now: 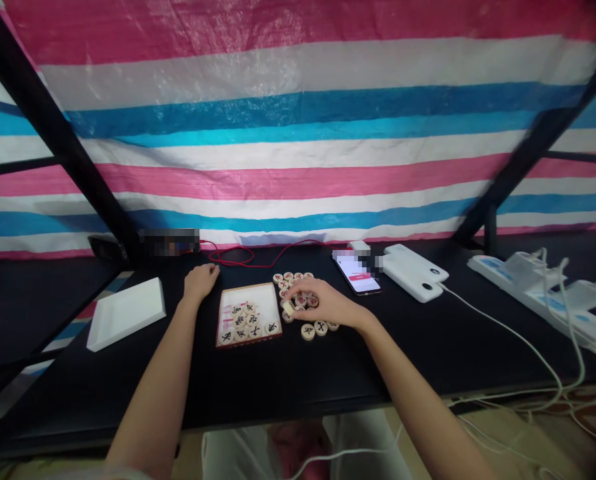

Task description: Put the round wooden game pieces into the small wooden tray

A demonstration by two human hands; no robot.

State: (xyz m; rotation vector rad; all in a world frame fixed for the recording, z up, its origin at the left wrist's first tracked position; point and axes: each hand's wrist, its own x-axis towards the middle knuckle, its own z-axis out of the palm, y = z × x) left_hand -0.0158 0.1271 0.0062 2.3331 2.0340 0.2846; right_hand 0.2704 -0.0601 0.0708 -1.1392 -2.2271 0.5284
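Note:
A small wooden tray (226, 293) lies on the black table and holds several round wooden game pieces with dark marks. To its right lies a loose pile of similar round pieces (314, 328), some marked in red. My right hand (323, 301) rests over that pile, its fingers pinched on one pale piece at the pile's left edge. Left of the tray, my left hand (201, 279) sits on the table as a loose fist, with nothing seen in it.
A white tray lid (126, 312) lies at the left. A phone (358, 272) with a lit screen and a white power bank (414, 271) lie at the right back. A power strip (538, 293) with white cables sits far right. A red cable (248, 255) runs along the striped tarp wall.

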